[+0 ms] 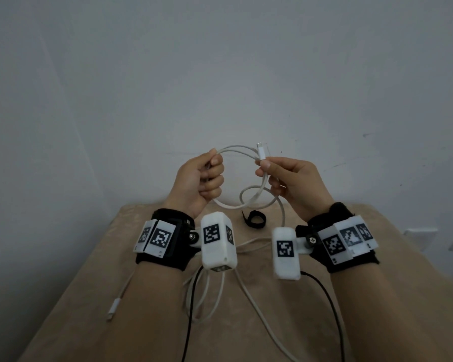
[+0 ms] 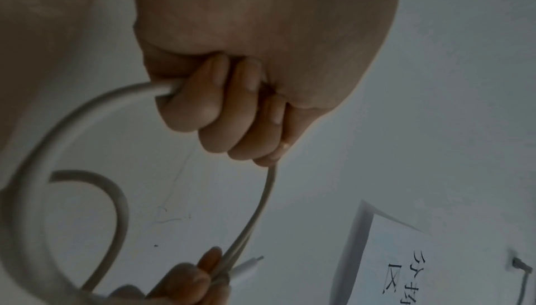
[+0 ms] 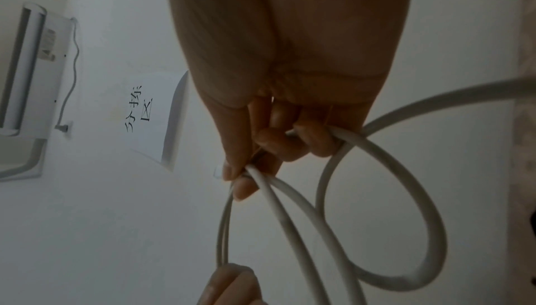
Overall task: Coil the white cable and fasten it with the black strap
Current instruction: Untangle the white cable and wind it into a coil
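Both hands hold the white cable [image 1: 236, 148] up in loops above the table. My left hand [image 1: 207, 178] grips the left side of the loops in a fist [image 2: 226, 108]. My right hand [image 1: 275, 173] pinches the strands just below a connector plug [image 1: 261, 150] that sticks up, with more cable curled under its lower fingers [image 3: 290, 144]. A smaller loop [image 1: 256, 198] hangs between the hands, and the rest of the cable [image 1: 259, 312] trails down across the table. The black strap [image 1: 255, 218] lies curled on the table below the hands, touched by neither.
The table has a beige cloth [image 1: 298, 322] and stands against a pale wall [image 1: 220, 74]. The cable's other plug [image 1: 113, 308] lies near the left edge. Black leads [image 1: 332, 304] run from the wrist cameras toward me. A paper sign [image 3: 150, 112] hangs on the wall.
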